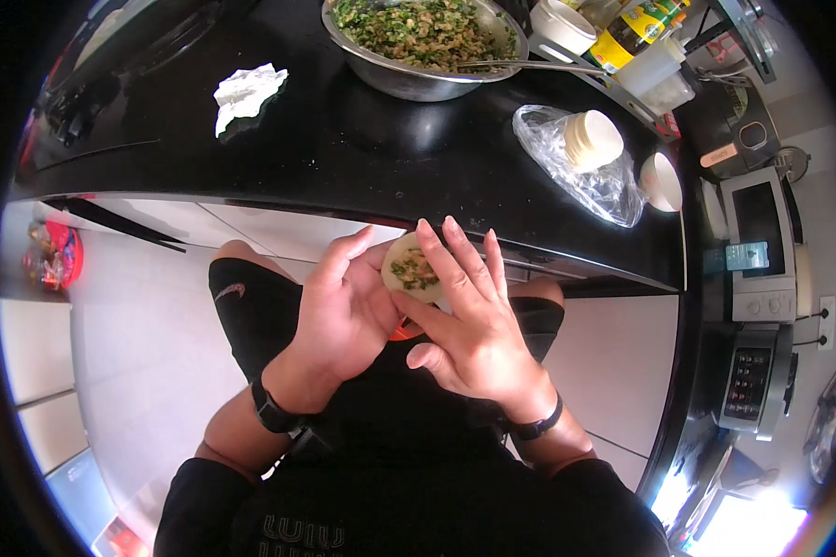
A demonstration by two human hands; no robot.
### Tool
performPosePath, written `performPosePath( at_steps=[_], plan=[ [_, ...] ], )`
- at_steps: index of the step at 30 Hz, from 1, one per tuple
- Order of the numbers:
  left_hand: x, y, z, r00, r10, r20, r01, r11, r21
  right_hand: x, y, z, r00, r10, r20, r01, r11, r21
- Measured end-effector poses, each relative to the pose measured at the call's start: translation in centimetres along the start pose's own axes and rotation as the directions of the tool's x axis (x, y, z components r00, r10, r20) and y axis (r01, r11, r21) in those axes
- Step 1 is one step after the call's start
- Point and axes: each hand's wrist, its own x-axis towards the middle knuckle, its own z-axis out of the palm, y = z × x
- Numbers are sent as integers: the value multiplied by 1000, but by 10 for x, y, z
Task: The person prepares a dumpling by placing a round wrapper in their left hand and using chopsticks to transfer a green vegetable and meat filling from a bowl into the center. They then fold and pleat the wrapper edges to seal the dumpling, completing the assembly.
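A round dumpling wrapper rests on the fingers of my left hand, palm up over my lap. Chopped green and meat filling sits in the middle of the wrapper. My right hand hovers over its right side with fingers spread, hiding part of it. Whether the right index finger touches the wrapper's lower edge, I cannot tell. Ahead on the black counter stands a steel bowl of the same filling. A stack of wrappers lies on a clear plastic bag to the right.
A metal utensil leans out of the bowl across its right rim. Crumpled white tissue lies at left on the counter. A small white bowl is near the right edge. Bottles fill a rack behind. A microwave stands farther right.
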Motion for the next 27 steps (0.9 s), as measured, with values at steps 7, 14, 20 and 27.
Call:
performPosePath(
  at_steps=[7, 14, 20, 27],
  plan=[
    [1, 8, -3, 998, 57, -38, -55, 997, 45, -12, 5, -14, 995, 47, -92, -52, 997, -51],
    [1, 4, -7, 990, 70, -125, -60, 995, 78, -18, 26, 4, 949, -126, -287, 96, 988, -119],
    [0, -1, -9, 996, 86, -31, -75, 963, 260, -11, 22, 13, 949, -199, -245, 170, 976, -133],
    [4, -9, -20, 984, 156, -85, -102, 889, 447, -14, 25, 28, 936, -203, -289, 187, 979, -83]
  ],
)
